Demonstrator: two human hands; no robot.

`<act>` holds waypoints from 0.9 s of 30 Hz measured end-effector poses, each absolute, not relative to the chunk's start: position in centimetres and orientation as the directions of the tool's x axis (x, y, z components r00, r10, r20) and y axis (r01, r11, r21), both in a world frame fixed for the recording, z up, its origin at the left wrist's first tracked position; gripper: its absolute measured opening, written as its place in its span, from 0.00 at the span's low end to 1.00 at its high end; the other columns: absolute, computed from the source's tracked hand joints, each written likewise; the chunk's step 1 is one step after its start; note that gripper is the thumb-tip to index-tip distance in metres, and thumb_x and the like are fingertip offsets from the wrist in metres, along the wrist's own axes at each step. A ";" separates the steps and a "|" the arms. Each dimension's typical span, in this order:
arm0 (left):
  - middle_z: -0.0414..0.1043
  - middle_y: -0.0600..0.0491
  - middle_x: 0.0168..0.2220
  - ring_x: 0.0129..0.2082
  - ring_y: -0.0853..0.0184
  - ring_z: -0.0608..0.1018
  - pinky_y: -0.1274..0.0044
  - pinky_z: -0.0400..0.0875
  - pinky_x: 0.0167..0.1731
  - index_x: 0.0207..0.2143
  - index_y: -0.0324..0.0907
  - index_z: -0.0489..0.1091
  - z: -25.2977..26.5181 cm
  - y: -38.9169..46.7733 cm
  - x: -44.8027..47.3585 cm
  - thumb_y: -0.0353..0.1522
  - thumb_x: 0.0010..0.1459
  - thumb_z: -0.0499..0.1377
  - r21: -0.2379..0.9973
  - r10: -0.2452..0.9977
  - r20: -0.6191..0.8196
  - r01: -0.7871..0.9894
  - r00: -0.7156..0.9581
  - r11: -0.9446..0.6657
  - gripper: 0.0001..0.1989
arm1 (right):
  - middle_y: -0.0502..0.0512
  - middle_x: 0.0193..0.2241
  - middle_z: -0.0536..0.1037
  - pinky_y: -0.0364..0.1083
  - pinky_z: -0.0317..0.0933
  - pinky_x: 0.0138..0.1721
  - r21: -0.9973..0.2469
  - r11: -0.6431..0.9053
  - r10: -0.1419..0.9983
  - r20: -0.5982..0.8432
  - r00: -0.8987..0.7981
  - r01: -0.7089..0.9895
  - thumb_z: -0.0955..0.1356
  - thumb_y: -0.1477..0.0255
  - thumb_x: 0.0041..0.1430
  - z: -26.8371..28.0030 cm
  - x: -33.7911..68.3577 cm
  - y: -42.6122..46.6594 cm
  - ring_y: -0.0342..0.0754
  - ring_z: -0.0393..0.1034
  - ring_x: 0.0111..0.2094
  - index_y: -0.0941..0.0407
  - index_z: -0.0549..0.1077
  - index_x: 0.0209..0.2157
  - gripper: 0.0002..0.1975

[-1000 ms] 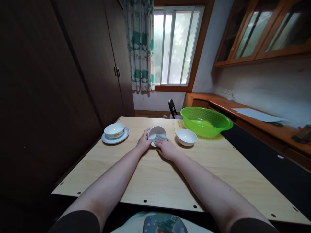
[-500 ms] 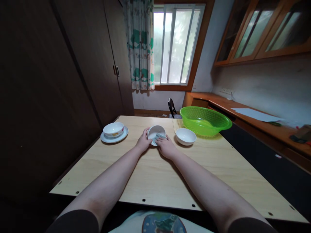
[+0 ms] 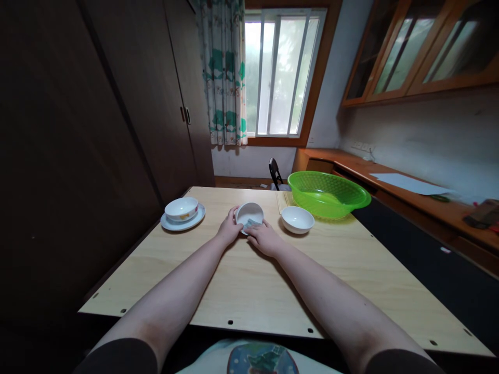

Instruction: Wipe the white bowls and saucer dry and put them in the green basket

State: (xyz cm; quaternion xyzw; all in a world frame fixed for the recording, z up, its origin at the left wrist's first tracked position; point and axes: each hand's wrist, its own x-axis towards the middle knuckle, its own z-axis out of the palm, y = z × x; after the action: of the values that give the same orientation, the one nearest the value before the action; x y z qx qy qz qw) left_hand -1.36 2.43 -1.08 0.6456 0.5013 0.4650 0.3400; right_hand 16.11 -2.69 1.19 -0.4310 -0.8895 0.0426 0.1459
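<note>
A white bowl [image 3: 249,210] is tilted toward me over the middle of the table, its inside facing me. My left hand [image 3: 230,227] grips its left rim, thumb at the front. Inside the bowl lies a grey-blue cloth [image 3: 250,223]. My right hand [image 3: 262,237] presses the cloth against the lower inner wall, its fingers partly covering it. Just right of that hand stands a second white bowl [image 3: 298,220], upright. At the left, a white bowl with a coloured pattern [image 3: 181,209] rests on a white plate [image 3: 183,224].
A green plastic basket [image 3: 329,195] stands at the table's back right, with pale chopsticks [image 3: 281,201] beside it. Behind the table is a folding chair [image 3: 276,174]. A wooden desk [image 3: 393,171] runs along the right wall; a dark wardrobe [image 3: 117,130] fills the left.
My right hand has slid slightly left and down inside the tilted bowl, taking the cloth lower. My left hand keeps its hold on the rim.
</note>
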 end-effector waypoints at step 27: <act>0.65 0.47 0.54 0.44 0.63 0.74 0.71 0.69 0.45 0.59 0.46 0.54 -0.4 0.5 0.3 0.24 0.43 0.58 0.810 0.882 0.471 0.391 0.013 -0.438 0.38 | 0.65 0.46 0.74 0.49 0.64 0.44 -0.951 -0.003 0.911 0.126 0.393 0.311 0.73 0.56 0.38 -1.5 15.2 0.1 0.57 0.70 0.46 0.60 0.62 0.52 0.40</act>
State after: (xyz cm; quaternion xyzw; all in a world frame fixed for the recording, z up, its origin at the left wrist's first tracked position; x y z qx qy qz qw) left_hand 0.33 0.55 -0.39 0.6712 0.4741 0.5182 0.2371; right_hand 15.24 0.09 -1.47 -0.6480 -0.4712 0.2853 0.5259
